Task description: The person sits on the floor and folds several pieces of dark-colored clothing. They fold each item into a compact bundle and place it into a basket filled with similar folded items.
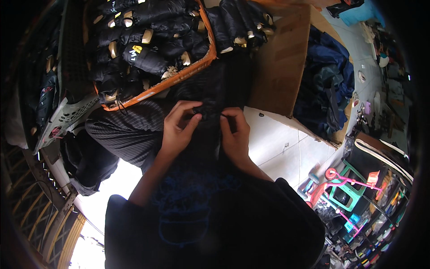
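Note:
Dark cloth (209, 114) lies over my lap, its folds hard to make out against the other black fabric. At its left side my left hand (177, 127) is closed, thumb and forefinger curled in toward the cloth. Level with it, my right hand (236, 133) pinches the right edge of the cloth between thumb and fingers. Just beyond the hands stands an orange-rimmed basket (179, 77) packed with black bundles (150, 60). The bundles look rolled or tied, with pale beige tabs and a few yellow tags.
An open cardboard box (277, 71) to the right holds navy fabric (329, 80). More black bundles (239, 22) lie beside the basket. A grey crate (74, 119) leans at the left. Lower right are a green plastic stool (347, 188) and a pink-and-red ride-on toy (320, 190) on white tiles.

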